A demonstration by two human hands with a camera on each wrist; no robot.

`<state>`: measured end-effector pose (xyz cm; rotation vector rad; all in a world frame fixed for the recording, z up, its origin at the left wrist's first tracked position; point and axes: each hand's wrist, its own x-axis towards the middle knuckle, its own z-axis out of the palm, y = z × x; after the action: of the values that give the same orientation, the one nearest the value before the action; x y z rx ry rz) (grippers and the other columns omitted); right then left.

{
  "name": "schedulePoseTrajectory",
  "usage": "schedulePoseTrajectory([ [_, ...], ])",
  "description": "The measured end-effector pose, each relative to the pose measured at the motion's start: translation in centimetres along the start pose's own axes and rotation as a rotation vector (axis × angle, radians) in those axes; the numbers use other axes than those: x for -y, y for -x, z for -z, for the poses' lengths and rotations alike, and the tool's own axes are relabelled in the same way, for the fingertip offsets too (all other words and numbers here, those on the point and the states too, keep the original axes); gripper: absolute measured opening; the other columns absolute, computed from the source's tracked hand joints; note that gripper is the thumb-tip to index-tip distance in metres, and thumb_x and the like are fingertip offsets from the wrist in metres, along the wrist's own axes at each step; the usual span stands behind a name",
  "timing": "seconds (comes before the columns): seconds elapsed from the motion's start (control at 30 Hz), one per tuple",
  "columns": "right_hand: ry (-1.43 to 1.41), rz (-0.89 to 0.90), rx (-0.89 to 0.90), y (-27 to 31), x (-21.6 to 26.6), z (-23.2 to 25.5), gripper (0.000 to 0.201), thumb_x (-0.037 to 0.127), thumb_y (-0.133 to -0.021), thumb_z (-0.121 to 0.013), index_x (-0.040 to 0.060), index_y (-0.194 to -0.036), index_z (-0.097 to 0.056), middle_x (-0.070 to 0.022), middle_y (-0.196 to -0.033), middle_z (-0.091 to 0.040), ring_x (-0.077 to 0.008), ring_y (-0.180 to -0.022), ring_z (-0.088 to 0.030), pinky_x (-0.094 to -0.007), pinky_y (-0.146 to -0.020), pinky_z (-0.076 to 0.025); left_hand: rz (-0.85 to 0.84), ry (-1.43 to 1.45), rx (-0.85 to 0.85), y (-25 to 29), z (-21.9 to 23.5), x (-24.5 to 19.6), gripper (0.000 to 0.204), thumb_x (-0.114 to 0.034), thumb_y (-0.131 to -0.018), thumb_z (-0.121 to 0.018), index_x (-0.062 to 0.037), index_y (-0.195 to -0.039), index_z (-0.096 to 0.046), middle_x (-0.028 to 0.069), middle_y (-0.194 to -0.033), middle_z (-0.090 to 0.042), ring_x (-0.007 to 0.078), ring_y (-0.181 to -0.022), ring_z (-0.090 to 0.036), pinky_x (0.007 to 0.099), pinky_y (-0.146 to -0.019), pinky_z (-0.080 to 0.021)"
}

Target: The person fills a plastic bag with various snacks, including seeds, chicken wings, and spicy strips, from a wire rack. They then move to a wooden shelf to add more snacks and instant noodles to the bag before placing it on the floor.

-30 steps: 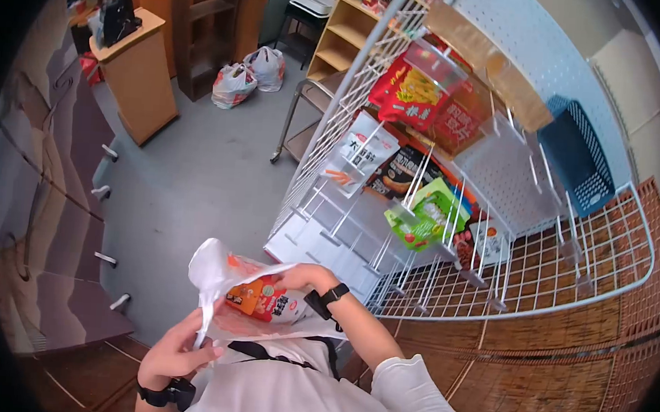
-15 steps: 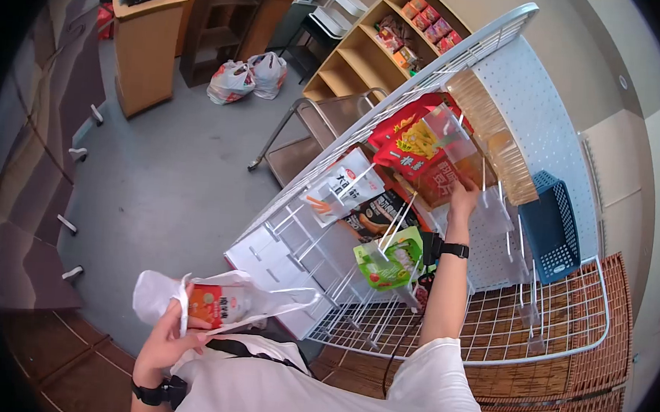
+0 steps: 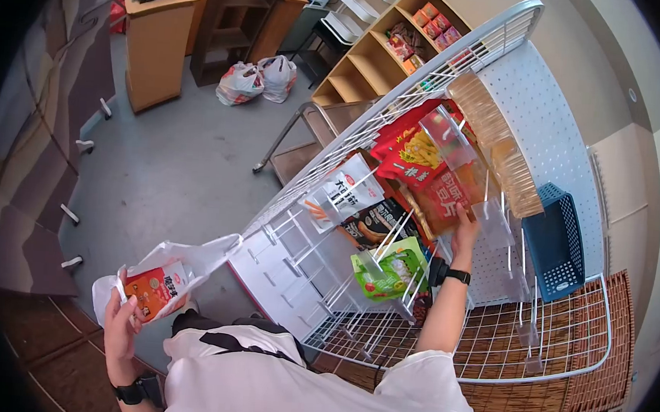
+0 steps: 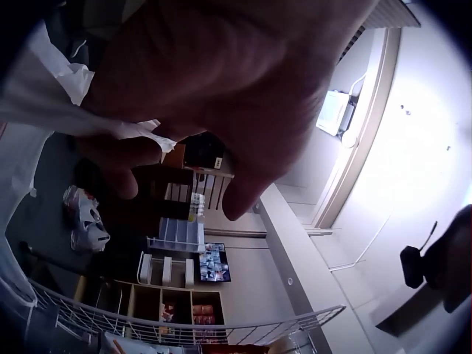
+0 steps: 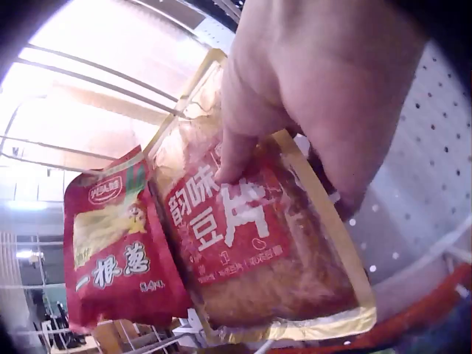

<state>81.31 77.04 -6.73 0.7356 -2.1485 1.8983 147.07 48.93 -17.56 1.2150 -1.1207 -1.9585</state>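
My left hand (image 3: 119, 333) grips the rim of a white plastic bag (image 3: 202, 257) at the lower left. Inside that bag lies an orange, red and white snack packet (image 3: 157, 290). My right hand (image 3: 463, 237) reaches into a wire rack and pinches a clear-and-brown snack packet with a red label (image 5: 265, 291). In the right wrist view the thumb lies on its front, with the other fingers hidden behind it. Right beside it hangs a red snack packet (image 5: 122, 251) with a yellow picture.
Lower on the wire rack (image 3: 546, 14) hang a white packet (image 3: 347, 186), a black packet (image 3: 378, 226) and a green packet (image 3: 394, 272). A blue basket (image 3: 555, 248) is fixed at the right. Behind stand a metal cart (image 3: 291, 157), wooden shelves (image 3: 371, 59) and filled bags (image 3: 239, 85) on the floor.
My right hand has left the plastic bag, reached to the rack and taken hold of the brown packet. The left hand has moved the bag left and lower.
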Motion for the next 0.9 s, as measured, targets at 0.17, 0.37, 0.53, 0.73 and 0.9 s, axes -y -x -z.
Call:
schedulePoseTrajectory([
  [0.17, 0.18, 0.11, -0.11, 4.9, 5.8, 0.3, 0.022, 0.018, -0.083, -0.068, -0.0009, -0.094, -0.066, -0.0018, -0.09, -0.064, -0.0098, -0.081, -0.057, -0.0247, -0.074, -0.046, -0.044, 0.055, 0.026, -1.7, 0.3, -1.0, 0.06, -0.027, -0.091, -0.051, -0.0027, -0.141, -0.03, -0.0029, -0.056, -0.045, 0.0036, -0.048, -0.043, 0.0155, -0.042, -0.029],
  [0.37, -0.044, -0.221, -0.041, 11.9, 13.9, -0.4, 0.034, 0.02, -0.087, -0.062, -0.0054, -0.11, -0.056, -0.01, -0.099, -0.064, -0.0135, -0.081, -0.063, -0.0255, -0.072, -0.051, 0.052, 0.019, 0.193, -3.9, 0.3, -2.0, 0.06, -0.028, -0.09, -0.052, -0.0029, -0.14, -0.032, -0.0012, -0.062, -0.048, 0.004, -0.05, -0.043, 0.0168, -0.044, -0.031],
  [0.53, -0.194, -0.351, -0.055, 18.3, 18.7, -1.8, 0.033, 0.017, -0.087, -0.062, -0.0051, -0.111, -0.055, -0.0101, -0.098, -0.065, -0.0136, -0.08, -0.064, -0.027, -0.073, -0.052, 0.117, 0.03, 0.314, -5.5, 0.1, -2.3, 0.057, -0.024, -0.09, -0.053, -0.004, -0.14, -0.033, -0.0008, -0.062, -0.048, 0.0078, -0.051, -0.044, 0.0209, -0.045, -0.034],
  [0.73, -0.184, -0.163, 0.073, 26.1, 19.1, -3.3, 0.04, 0.024, -0.084, -0.067, -0.0029, -0.111, -0.055, -0.008, -0.101, -0.064, -0.0143, -0.086, -0.062, -0.0277, -0.076, -0.05, 0.037, 0.056, 0.548, -7.3, 0.1, -1.8, 0.072, -0.041, -0.086, -0.054, 0.0022, -0.139, -0.031, 0.0065, -0.104, -0.055, 0.013, -0.09, -0.055, 0.0331, -0.075, -0.053],
  [0.9, 0.011, -0.38, 0.376, 34.1, 16.4, -7.3, 0.035, 0.012, -0.069, -0.079, -0.0015, -0.098, -0.065, -0.0044, -0.097, -0.064, -0.014, -0.087, -0.061, -0.0281, -0.079, -0.049, -0.003, 0.077, 0.847, -7.1, -1.3, -3.5, 0.088, -0.053, -0.081, -0.052, 0.0047, -0.141, -0.022, 0.0097, -0.151, -0.008, 0.0174, -0.093, -0.054, 0.0308, -0.064, -0.056],
])
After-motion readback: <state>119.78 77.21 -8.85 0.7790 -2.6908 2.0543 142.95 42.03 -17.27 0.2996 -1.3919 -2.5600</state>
